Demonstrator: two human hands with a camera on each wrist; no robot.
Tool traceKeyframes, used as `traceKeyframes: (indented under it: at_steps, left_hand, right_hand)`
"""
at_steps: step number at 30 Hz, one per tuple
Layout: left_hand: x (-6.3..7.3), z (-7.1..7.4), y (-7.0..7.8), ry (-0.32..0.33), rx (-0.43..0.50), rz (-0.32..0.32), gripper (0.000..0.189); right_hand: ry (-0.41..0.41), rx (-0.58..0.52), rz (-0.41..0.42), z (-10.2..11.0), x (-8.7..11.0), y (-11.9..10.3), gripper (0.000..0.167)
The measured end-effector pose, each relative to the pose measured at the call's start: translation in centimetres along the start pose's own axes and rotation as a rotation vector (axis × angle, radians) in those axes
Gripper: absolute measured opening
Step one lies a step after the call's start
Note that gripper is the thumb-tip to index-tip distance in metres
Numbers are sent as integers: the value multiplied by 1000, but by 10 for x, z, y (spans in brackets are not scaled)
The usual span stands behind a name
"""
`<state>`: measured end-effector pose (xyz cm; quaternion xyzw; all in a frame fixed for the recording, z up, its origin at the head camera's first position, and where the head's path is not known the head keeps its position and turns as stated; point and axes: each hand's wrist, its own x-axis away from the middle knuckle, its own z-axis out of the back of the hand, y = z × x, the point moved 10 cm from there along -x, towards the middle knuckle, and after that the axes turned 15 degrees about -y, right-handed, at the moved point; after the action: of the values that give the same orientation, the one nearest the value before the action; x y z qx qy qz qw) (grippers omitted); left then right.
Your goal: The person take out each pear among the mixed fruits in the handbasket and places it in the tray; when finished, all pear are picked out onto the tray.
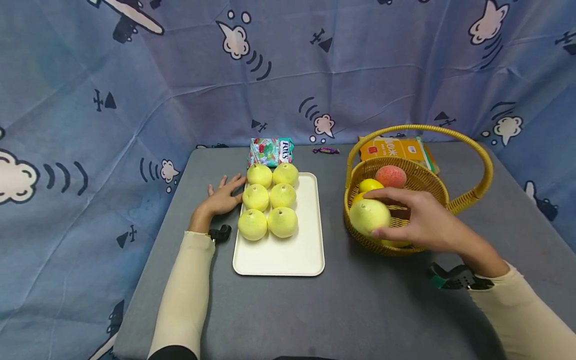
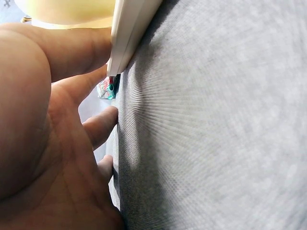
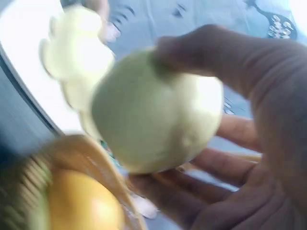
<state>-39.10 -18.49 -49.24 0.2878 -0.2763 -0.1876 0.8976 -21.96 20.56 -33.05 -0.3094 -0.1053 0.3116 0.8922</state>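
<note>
My right hand holds a pale yellow-green round fruit above the near left part of a wicker basket. In the right wrist view, thumb and fingers grip this fruit from opposite sides. Inside the basket are a reddish peach-like fruit and yellow fruits, partly hidden by the hand. Several matching yellow-green fruits stand in two columns on a white tray. With fingers spread, my left hand rests at the tray's left edge; its thumb touches the rim in the left wrist view.
A green candy bag lies behind the tray. A small purple wrapped candy is to its right. Behind the basket lies an orange package. The basket's tall handle arches over it. A patterned blue cloth hangs behind the grey table.
</note>
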Motion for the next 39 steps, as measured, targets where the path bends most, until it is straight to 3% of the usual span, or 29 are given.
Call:
traceKeyframes:
  at_steps: [3, 9, 17, 28, 39]
  left_hand:
    - [0, 0, -1, -1, 4, -1, 67]
    - [0, -1, -1, 0, 8, -1, 66]
    - [0, -1, -2, 0, 11, 5, 66]
    - [-1, 0, -2, 4, 1, 3, 66]
    - [-1, 0, -4, 7, 5, 2, 67]
  right_hand:
    - [-12, -77, 64, -21, -9, -6, 63]
    - [-67, -205, 102, -58, -30, -13, 64]
    - [-125, -385, 179, -95, -60, -28, 66]
    - [-145, -478, 234, -136, -91, -39, 64]
    - [-135, -553, 286, -176, -107, -44, 64]
